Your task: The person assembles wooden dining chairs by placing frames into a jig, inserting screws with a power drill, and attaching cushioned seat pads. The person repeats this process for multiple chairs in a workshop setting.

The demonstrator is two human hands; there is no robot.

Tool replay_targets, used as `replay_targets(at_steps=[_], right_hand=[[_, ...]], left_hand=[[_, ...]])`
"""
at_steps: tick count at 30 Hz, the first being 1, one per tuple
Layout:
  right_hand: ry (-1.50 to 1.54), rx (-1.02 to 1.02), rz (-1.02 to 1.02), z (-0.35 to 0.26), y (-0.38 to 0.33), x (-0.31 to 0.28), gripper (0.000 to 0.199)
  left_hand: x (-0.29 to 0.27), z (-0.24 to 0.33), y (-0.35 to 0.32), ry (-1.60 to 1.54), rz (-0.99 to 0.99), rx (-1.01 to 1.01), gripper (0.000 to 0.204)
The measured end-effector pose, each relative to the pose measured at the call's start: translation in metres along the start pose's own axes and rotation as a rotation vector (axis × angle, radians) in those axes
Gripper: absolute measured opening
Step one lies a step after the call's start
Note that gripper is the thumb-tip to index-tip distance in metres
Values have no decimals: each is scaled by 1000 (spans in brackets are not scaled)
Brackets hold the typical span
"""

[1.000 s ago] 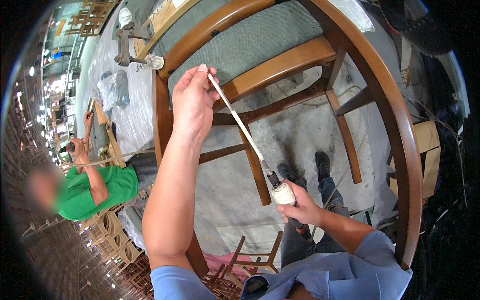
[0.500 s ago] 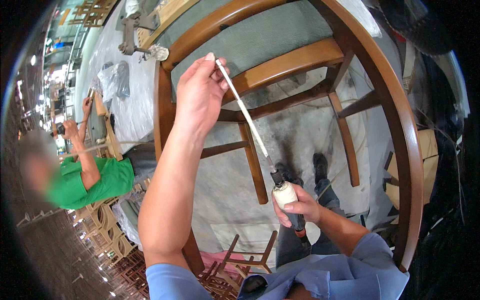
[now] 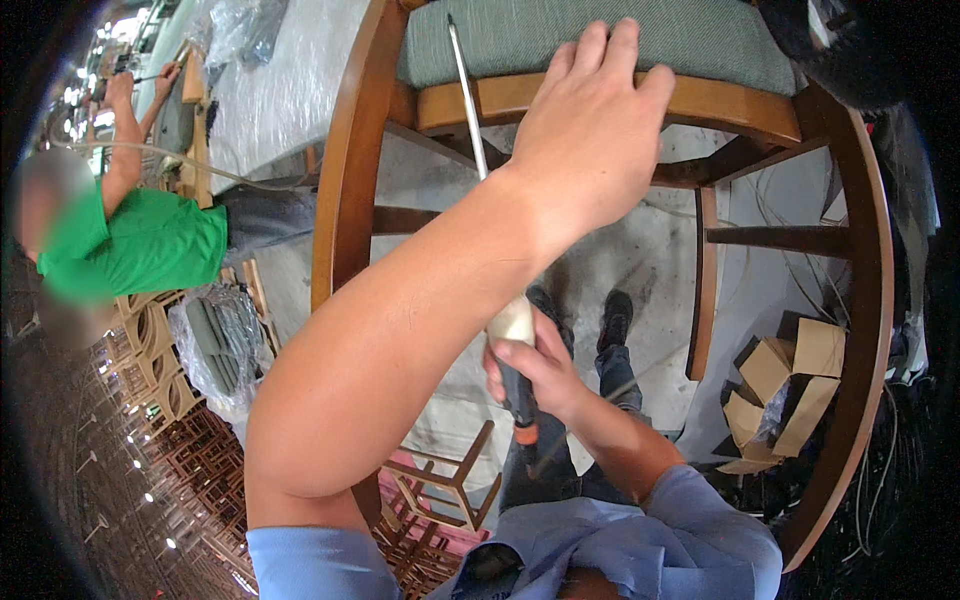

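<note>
A brown wooden chair [image 3: 345, 180] with a grey-green padded seat [image 3: 700, 45] stands before me. My left hand [image 3: 600, 130] lies across the seat's front edge and wooden rail, fingers spread on the fabric, holding nothing. Closed around a power screwdriver [image 3: 518, 395] with a white-wrapped front is my right hand [image 3: 545, 365], lower down. The driver's long thin bit [image 3: 468, 95] slants up and away, its dark tip over the left part of the seat. My left forearm hides the lower part of the bit.
On the left, a person in a green shirt [image 3: 165, 250] works beside a plastic-covered table [image 3: 280, 100]. Plastic-wrapped cushions [image 3: 215, 345] and stacked chair frames [image 3: 215, 450] are at the lower left. An open cardboard box [image 3: 785, 400] sits on the floor at right, with loose cables nearby.
My left hand has let go of the bit's white end and moved right onto the seat edge. My right hand and the driver sit higher and further left in view, and the view has shifted.
</note>
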State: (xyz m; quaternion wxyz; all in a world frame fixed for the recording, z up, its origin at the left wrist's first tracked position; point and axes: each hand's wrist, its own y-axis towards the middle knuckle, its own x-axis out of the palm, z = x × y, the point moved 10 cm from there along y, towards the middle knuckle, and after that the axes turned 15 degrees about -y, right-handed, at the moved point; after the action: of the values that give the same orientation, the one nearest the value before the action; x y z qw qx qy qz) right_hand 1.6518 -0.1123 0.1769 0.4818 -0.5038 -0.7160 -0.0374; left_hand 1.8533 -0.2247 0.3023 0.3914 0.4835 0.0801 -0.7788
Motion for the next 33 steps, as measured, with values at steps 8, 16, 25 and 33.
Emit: replay_targets(at_steps=[8, 16, 25, 33], right_hand=[[43, -21, 52, -5, 29, 17, 38], [1, -25, 132, -16, 30, 4, 37], [78, -50, 85, -24, 28, 19, 41], [-15, -229, 186, 8, 53, 13, 20]], left_hand=[[6, 0, -9, 116, 78, 28, 41], [2, 5, -9, 140, 88, 25, 36], [0, 1, -6, 59, 6, -14, 44], [1, -2, 1, -6, -70, -74, 54]])
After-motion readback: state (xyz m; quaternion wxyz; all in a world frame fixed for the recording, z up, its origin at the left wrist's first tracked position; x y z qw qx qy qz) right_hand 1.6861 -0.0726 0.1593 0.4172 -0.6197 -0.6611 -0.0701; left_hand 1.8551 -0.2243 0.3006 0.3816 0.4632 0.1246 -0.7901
